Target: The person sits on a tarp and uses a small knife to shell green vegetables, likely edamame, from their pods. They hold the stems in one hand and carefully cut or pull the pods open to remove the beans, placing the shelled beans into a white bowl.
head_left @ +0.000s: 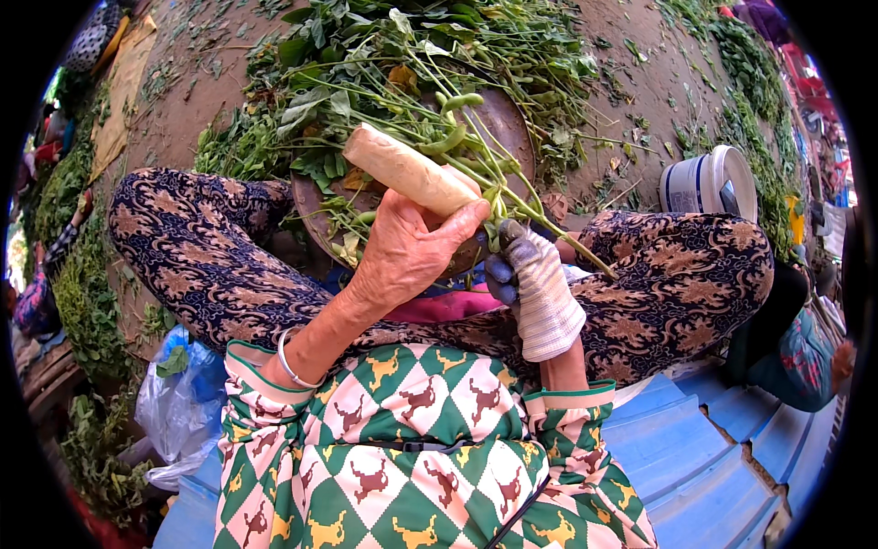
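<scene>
Left hand (412, 242) clamps a pale, smooth wooden handle (407, 171), stiff & light; gloved right hand (535, 284) pinches thin, floppy green bean-plant stems (512, 197) w/ pods—prob. best held near base.

- White round tub (709, 182), lying on its side on the bare ground at the right, far side of the patterned knee; blue-printed label band around its wall, pale lid rim facing right.
- Blue-and-clear plastic bag (178, 403), crumpled, near left, beside the hip.
</scene>
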### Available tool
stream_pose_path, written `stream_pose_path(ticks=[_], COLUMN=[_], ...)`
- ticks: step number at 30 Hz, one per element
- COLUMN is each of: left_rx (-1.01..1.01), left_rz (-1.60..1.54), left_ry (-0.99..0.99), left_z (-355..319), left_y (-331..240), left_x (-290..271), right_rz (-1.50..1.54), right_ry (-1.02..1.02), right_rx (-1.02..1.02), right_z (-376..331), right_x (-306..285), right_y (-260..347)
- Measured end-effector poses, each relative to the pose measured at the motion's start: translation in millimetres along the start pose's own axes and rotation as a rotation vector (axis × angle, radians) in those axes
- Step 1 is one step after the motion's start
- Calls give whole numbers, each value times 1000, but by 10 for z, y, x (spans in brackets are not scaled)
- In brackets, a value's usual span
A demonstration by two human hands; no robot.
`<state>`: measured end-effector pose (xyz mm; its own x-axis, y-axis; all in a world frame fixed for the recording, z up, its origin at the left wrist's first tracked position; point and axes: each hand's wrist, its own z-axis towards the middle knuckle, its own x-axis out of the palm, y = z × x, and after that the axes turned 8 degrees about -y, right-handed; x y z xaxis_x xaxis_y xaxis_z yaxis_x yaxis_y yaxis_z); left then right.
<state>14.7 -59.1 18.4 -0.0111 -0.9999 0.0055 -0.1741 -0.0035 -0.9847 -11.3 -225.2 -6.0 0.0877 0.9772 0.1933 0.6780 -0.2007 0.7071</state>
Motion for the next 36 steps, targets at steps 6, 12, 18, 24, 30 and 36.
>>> stream_pose_path(ticks=[6, 12, 18, 24, 30, 36], left_rx=[11, -109, -54, 61, 28, 84], left_rz=[39, -192, -160, -83, -77, -83], left_ry=[21, 28, 33, 52, 77, -135], left_z=[-70, -47, -59, -70, -125, 25], left_y=[-31, -10, -52, -50, -106, -346], left_x=[46, 16, 100, 121, -69, -464], right_rz=[-595, -306, -230, -302, -209, -97], right_ry=[-162, -87, -185, -246, -120, -114], right_rx=[-260, -120, -78, -159, -290, 16], right_z=[266, 0, -29, 170, 368, -14], right_x=[-66, -52, -67, -73, -203, -13], right_y=[-188, 154, 185, 44, -180, 253])
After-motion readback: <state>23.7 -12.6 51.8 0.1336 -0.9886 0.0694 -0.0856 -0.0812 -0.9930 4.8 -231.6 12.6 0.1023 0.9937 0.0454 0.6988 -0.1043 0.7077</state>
